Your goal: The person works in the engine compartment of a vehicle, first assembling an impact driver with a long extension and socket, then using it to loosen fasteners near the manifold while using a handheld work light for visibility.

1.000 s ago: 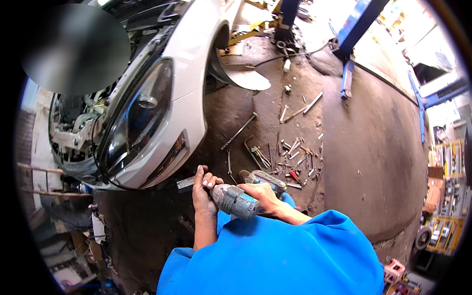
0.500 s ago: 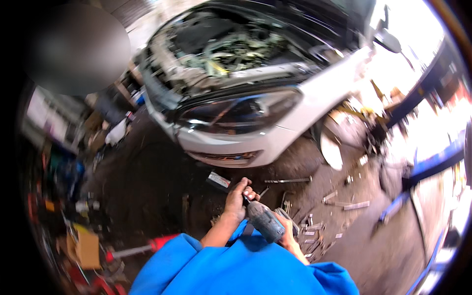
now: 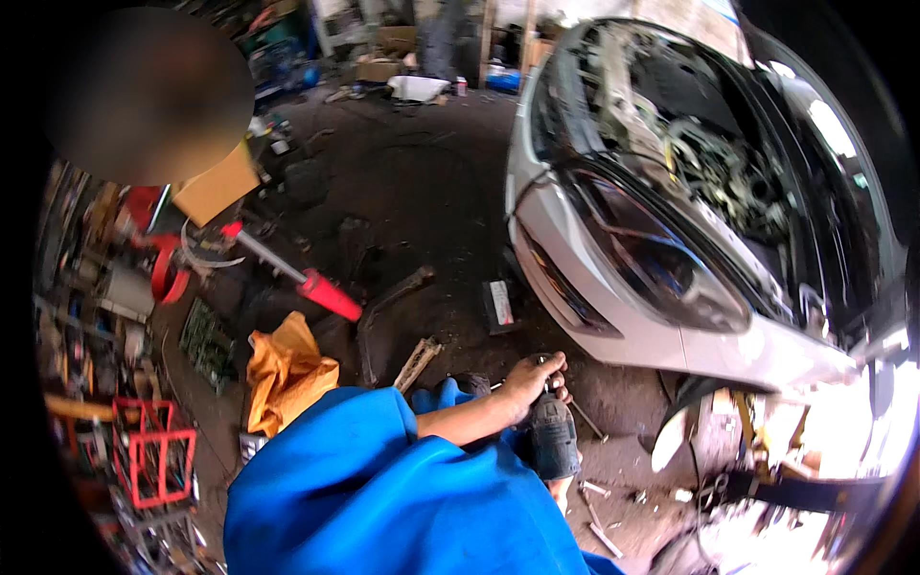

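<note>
A dark grey impact wrench (image 3: 554, 441) is held low in front of my body, its nose pointing away from me. My left hand (image 3: 530, 385) is closed round its nose end, thumb stretched along the top. Of my right hand (image 3: 560, 491), only a little shows beneath the tool's rear; it grips the wrench from below, the handle hidden. Beyond my hands stands a white car (image 3: 652, 347), its engine bay (image 3: 709, 163) uncovered and its headlight (image 3: 661, 259) turned toward me. On the floor near my left hand lies a long metal rod (image 3: 587, 419).
A dark box with a white label (image 3: 499, 305) lies beside the bumper. At left are a red-ended jack handle (image 3: 331, 295), an orange cloth or bag (image 3: 286, 374), a cardboard box (image 3: 218, 187) and a red metal frame (image 3: 153, 455). Loose tools (image 3: 596, 517) lie at lower right.
My view has swung left, so the car now stands farther right and more of the cluttered left side shows. Both hands still hold the impact wrench, which now points more straight ahead.
</note>
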The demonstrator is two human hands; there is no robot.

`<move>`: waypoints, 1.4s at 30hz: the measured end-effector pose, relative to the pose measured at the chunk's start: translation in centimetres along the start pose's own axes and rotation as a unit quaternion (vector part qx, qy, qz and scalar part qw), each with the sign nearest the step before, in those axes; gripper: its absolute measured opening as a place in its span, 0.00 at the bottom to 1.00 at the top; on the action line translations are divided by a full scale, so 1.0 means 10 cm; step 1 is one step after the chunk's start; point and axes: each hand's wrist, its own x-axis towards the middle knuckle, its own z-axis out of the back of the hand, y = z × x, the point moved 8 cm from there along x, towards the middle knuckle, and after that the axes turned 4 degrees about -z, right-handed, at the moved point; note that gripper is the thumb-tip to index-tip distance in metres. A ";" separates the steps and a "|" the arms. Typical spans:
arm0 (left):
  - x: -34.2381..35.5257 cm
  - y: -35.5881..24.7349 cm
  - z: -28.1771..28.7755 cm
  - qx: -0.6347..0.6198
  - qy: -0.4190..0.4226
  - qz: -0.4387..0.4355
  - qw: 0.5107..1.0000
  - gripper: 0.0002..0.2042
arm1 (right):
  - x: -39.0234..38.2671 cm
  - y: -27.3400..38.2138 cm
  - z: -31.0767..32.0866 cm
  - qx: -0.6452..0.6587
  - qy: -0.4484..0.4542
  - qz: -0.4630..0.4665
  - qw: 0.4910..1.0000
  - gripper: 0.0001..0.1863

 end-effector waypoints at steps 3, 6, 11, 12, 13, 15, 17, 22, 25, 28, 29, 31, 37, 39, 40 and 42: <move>0.09 -0.02 0.08 -0.008 -0.035 -0.022 0.999 0.14 | 0.02 -0.09 -0.03 -0.004 0.033 0.002 0.999 0.19; 0.03 0.08 0.01 0.047 0.000 -0.015 0.999 0.14 | 0.04 -0.13 -0.08 -0.009 0.055 0.002 0.998 0.19; 0.01 0.12 0.01 0.008 0.002 -0.009 1.000 0.13 | 0.06 -0.18 -0.18 -0.019 0.082 0.011 0.996 0.19; 0.02 0.12 0.00 0.003 0.002 -0.017 1.000 0.13 | 0.04 -0.17 -0.19 -0.021 0.088 0.012 0.996 0.19; 0.01 0.11 0.01 -0.002 0.003 -0.024 1.000 0.13 | 0.03 -0.18 -0.20 -0.023 0.093 0.011 0.995 0.19; -0.06 0.16 -0.08 0.013 0.041 -0.018 0.999 0.13 | 0.04 -0.18 -0.23 -0.028 0.095 0.020 0.995 0.18; -0.17 0.19 -0.08 0.007 0.049 -0.008 0.999 0.13 | -0.01 -0.18 -0.28 -0.033 0.097 0.027 0.994 0.18; -0.33 0.15 0.50 -0.030 0.020 -0.057 0.998 0.13 | -0.15 -0.19 -0.46 -0.061 0.123 0.049 0.989 0.18; -0.60 0.19 0.97 -0.088 -0.043 -0.104 0.990 0.12 | -0.22 -0.11 -0.58 -0.082 0.142 0.078 0.983 0.18; -1.06 0.12 1.34 -0.176 -0.116 -0.108 0.971 0.08 | -0.31 -0.05 -0.82 -0.105 0.184 0.097 0.972 0.17; -1.09 0.12 1.48 -0.198 -0.144 -0.126 0.961 0.07 | -0.33 -0.03 -0.91 -0.101 0.202 0.091 0.970 0.17; -1.28 0.05 1.65 -0.239 -0.160 -0.165 0.944 0.07 | -0.38 0.04 -1.06 -0.120 0.235 0.116 0.957 0.17; -1.70 0.03 2.36 -0.372 -0.207 -0.299 0.854 0.11 | -0.64 0.18 -1.71 -0.150 0.357 0.177 0.905 0.17; -2.03 0.02 2.47 -0.377 -0.256 -0.307 0.836 0.09 | -0.72 0.18 -1.88 -0.154 0.387 0.185 0.890 0.16; -2.11 0.05 2.61 -0.380 -0.309 -0.357 0.796 0.09 | -0.78 0.18 -1.97 -0.157 0.405 0.189 0.881 0.16; -2.22 0.13 2.77 -0.390 -0.321 -0.352 0.788 0.09 | -0.87 0.18 -2.15 -0.157 0.434 0.198 0.865 0.16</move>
